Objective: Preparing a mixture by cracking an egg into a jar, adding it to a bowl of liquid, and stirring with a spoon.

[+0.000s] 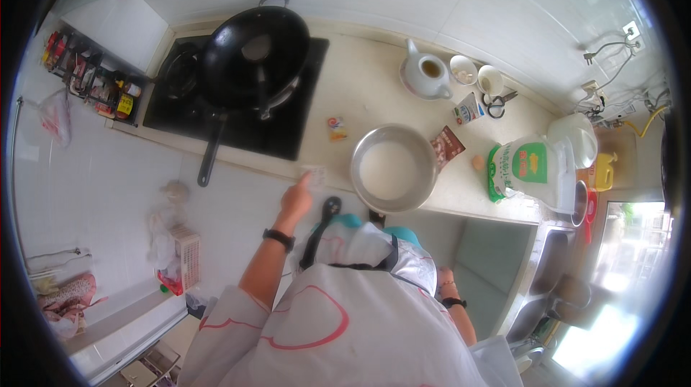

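My left hand (296,201), with a dark band on the wrist, is at the counter's front edge. Its fingertips pinch a small pale sachet (315,176) that bears blurred writing. To the right stands a steel bowl (432,171) with a white substance (390,169) in it; whether that is powder or liquid is unclear. A small colourful sachet (337,129) lies on the counter left of the bowl, and a brown packet (448,148) touches or nearly touches its right side. My right hand (447,277) hangs low beside the apron, away from the counter, its fingers mostly hidden.
A black wok (227,63) sits on the black cooktop (183,122). Behind the bowl are a teapot (429,77), two small cups (463,70), scissors (499,105) and a white-blue packet (467,109). Farther right are an egg (478,162), a flour bag (526,166) and a sink (551,257).
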The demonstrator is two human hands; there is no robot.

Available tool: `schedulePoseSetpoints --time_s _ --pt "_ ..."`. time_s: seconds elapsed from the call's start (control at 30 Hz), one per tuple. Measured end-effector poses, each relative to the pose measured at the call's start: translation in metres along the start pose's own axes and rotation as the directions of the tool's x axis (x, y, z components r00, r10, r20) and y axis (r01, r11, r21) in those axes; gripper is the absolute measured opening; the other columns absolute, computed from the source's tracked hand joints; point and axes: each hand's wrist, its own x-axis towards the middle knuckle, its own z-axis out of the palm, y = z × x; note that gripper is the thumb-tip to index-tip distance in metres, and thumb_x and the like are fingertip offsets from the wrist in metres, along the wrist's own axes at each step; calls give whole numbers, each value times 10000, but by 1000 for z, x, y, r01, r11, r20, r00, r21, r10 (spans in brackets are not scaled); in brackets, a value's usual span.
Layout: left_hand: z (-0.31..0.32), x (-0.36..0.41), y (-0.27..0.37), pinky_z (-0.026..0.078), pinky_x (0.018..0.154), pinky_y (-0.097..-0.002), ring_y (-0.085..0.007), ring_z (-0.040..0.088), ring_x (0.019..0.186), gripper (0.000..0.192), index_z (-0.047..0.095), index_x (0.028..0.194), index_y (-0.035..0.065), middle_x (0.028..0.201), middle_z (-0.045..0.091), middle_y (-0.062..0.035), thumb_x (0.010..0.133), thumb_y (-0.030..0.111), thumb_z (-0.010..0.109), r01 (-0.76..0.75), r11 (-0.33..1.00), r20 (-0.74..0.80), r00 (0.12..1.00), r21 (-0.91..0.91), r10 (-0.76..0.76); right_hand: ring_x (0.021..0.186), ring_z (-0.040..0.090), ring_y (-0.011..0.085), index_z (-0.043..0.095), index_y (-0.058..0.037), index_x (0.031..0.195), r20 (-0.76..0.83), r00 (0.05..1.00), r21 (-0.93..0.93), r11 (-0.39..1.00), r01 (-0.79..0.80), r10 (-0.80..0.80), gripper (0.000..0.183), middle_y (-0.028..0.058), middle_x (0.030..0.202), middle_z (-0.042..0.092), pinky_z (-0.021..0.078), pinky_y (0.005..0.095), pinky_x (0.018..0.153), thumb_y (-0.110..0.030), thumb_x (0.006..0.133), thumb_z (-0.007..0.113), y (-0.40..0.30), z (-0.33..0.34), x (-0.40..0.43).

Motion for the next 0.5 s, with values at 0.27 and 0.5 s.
schedulePoseSetpoints --time_s 0.27,0.5 --pt "1 -4 -1 511 841 -501 -416 646 983 633 356 1481 233 1042 681 -234 883 73 489 38 999 44 998 -21 -37 617 680 235 724 8 966 40 995 24 995 -93 92 310 143 745 704 549 347 614 -229 848 562 -20 -12 -6" --pt "-6 -19 10 518 802 -496 -408 659 926 660 340 1494 222 974 694 -217 877 93 535 48 994 -192 979 -95 -65 799 711 314 715 -5 1050 5 999 -29 999 -42 42 385 211 905 719 555 382 734 -291 844 560 -11 -2 3"
